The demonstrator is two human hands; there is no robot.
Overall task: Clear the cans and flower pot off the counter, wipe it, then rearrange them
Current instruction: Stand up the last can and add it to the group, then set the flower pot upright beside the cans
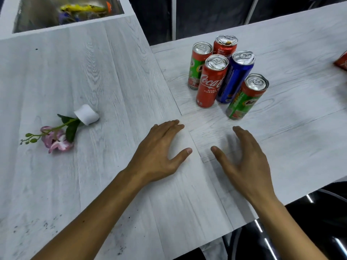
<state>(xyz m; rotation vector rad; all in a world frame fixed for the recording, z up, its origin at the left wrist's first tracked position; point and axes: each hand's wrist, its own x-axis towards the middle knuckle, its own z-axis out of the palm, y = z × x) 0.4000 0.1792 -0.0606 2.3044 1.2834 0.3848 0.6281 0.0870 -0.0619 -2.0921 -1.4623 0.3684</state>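
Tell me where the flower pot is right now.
In the head view the flower pot lies tipped on its side on the left part of the counter, left of the left hand, far from the cans.

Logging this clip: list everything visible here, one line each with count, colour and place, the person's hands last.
Coca-Cola cans: 2, red, upright in the cluster on the right counter section, one front, one back.
Milo cans: 2, green, upright, one at the cluster's back left, one at its front right.
Blue can: 1, upright, cluster centre.
Red object: 1, cut off at the right edge; cannot tell what it is.
Flower pot: 1, white, tipped on its side, left counter.
Artificial flower: 1, pink with green leaves, lying from the pot.
Sink: 1, steel, top left, holding blurred yellow and blue items.
Counter: 1, white woodgrain, dark specks near left.
Left hand: empty, flat on counter.
Right hand: empty, fingers spread.
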